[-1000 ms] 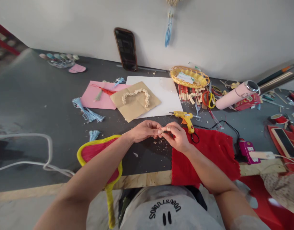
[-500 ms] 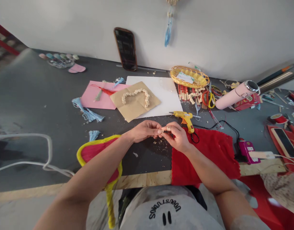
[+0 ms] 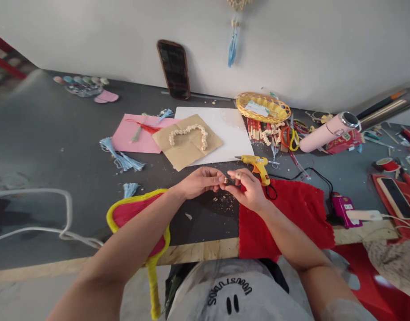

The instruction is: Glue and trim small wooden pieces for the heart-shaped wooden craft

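Note:
My left hand (image 3: 200, 182) and my right hand (image 3: 248, 189) meet above the dark table (image 3: 58, 147), fingertips pinched together on a tiny pale bit (image 3: 226, 180) too small to name. Pale crumbs (image 3: 225, 206) lie on the table just under them. A yellow glue gun (image 3: 256, 164) rests right behind my right hand. A red cloth (image 3: 288, 214) spreads under my right wrist. Further back, a brown paper (image 3: 188, 141) carries an arch of pale beads (image 3: 188, 133).
A red fan with a yellow rim (image 3: 138, 218) lies under my left forearm. Behind are pink paper (image 3: 138, 136), a white sheet (image 3: 225, 133), blue tassels (image 3: 123, 158), a yellow basket (image 3: 263, 107), scissors (image 3: 290, 136), a pink tube (image 3: 328, 133), phones and a white cable (image 3: 41, 214).
Both hands have lifted slightly toward the glue gun, still pinched together; the view shifted a little. Nothing else moved.

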{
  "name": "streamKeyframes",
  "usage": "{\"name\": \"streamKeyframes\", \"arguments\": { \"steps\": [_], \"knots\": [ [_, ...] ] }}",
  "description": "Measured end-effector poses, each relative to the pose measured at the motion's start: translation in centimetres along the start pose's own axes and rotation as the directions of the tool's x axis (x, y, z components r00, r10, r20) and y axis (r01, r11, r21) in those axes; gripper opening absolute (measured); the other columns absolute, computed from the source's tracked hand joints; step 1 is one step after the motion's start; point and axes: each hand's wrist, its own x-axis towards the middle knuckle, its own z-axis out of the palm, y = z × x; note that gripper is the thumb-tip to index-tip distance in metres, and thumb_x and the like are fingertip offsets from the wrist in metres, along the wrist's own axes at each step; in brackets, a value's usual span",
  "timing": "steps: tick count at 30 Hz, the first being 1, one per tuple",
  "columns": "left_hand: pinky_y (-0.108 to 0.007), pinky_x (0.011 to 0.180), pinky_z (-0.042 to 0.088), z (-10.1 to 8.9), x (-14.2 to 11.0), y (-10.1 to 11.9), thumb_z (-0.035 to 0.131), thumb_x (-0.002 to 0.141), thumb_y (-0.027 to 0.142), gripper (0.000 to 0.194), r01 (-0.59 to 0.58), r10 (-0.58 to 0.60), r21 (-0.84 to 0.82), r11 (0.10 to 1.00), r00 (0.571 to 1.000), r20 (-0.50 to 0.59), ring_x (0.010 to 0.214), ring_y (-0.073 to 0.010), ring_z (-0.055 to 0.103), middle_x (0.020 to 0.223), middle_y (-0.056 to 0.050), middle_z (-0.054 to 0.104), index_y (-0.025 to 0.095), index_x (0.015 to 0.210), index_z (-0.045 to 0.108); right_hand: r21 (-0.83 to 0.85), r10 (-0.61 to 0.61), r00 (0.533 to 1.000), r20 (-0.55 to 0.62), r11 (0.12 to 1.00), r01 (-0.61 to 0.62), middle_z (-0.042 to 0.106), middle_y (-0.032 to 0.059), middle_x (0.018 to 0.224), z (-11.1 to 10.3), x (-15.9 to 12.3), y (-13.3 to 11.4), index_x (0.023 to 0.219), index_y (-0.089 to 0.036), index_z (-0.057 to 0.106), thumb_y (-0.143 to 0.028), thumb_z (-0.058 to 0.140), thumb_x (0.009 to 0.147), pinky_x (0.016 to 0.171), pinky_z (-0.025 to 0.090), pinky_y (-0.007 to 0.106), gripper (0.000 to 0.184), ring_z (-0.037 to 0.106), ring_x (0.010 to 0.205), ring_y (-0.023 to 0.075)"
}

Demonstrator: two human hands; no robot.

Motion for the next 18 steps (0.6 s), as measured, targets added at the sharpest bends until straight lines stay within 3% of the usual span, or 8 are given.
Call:
{"name": "streamKeyframes", "arguments": {
  "steps": [2, 4, 6, 11, 14, 18],
  "knots": [
    [-0.018, 0.056, 0.044, -0.1, 0.0, 0.0, 0.082, 0.07, 0.032, 0.027, -0.007, 0.004, -0.061, 0.998, 0.999, -0.039, 0.055, -0.0064, 0.056, 0.068, -0.006, 0.069, 0.009, 0.077, 0.071, -0.105, 0.025, 0.999, -0.047, 0.994, -0.03, 0.065, 0.0074, 0.1, -1.3, 0.2, 0.5, 0.113, -0.022, 0.06, -0.028, 0.063, 0.089, 0.069, 0.056, 0.029, 0.025, 0.061, 0.071, 0.0136],
    [-0.018, 0.056, 0.045, -0.2, -0.1, 0.1, 0.083, 0.069, 0.032, 0.027, -0.022, 0.013, -0.125, 0.992, 0.997, -0.075, 0.054, -0.0065, 0.056, 0.068, -0.005, 0.07, 0.01, 0.077, 0.07, -0.235, 0.131, 0.983, -0.126, 0.959, -0.157, 0.066, 0.0072, 0.097, -2.9, 0.3, 1.3, 0.103, -0.021, 0.062, -0.029, 0.058, 0.091, 0.067, 0.054, 0.029, 0.015, 0.059, 0.067, 0.0135],
    [-0.018, 0.054, 0.046, -0.3, 0.0, 0.1, 0.084, 0.068, 0.032, 0.028, -0.043, 0.026, -0.17, 0.984, 0.994, -0.102, 0.053, -0.0066, 0.057, 0.068, -0.005, 0.07, 0.01, 0.077, 0.07, -0.368, 0.273, 0.951, -0.145, 0.877, -0.308, 0.067, 0.0073, 0.093, -4.7, 0.4, 2.3, 0.096, -0.02, 0.061, -0.035, 0.055, 0.092, 0.067, 0.051, 0.03, 0.016, 0.062, 0.071, 0.0163],
    [-0.019, 0.055, 0.048, -0.7, 0.1, 0.0, 0.084, 0.068, 0.032, 0.027, -0.098, 0.07, -0.209, 0.973, 0.988, -0.14, 0.053, -0.0064, 0.057, 0.07, -0.004, 0.07, 0.01, 0.075, 0.07, -0.561, 0.625, 0.78, -0.039, 0.632, -0.534, 0.07, 0.0039, 0.083, -7.1, 0.3, 3.9, 0.093, -0.021, 0.061, -0.049, 0.061, 0.085, 0.063, 0.045, 0.03, 0.029, 0.065, 0.072, 0.0202],
    [-0.019, 0.056, 0.048, -1.0, 0.2, -0.1, 0.083, 0.07, 0.031, 0.025, -0.127, 0.094, -0.23, 0.965, 0.984, -0.149, 0.054, -0.0067, 0.057, 0.07, -0.005, 0.07, 0.011, 0.078, 0.07, -0.565, 0.72, 0.694, 0.009, 0.577, -0.59, 0.072, 0.0039, 0.085, -7.4, 0.2, 4.1, 0.094, -0.021, 0.062, -0.051, 0.064, 0.082, 0.064, 0.043, 0.029, 0.032, 0.067, 0.076, 0.0208],
    [-0.02, 0.056, 0.048, -1.1, 0.3, -0.3, 0.082, 0.072, 0.03, 0.023, -0.148, 0.115, -0.244, 0.958, 0.983, -0.144, 0.054, -0.0072, 0.057, 0.07, -0.005, 0.07, 0.011, 0.079, 0.071, -0.524, 0.774, 0.63, 0.065, 0.564, -0.639, 0.073, 0.0039, 0.088, -7.5, 0.2, 4.4, 0.092, -0.021, 0.065, -0.05, 0.065, 0.081, 0.066, 0.044, 0.029, 0.031, 0.069, 0.08, 0.0213]
  ]
}}
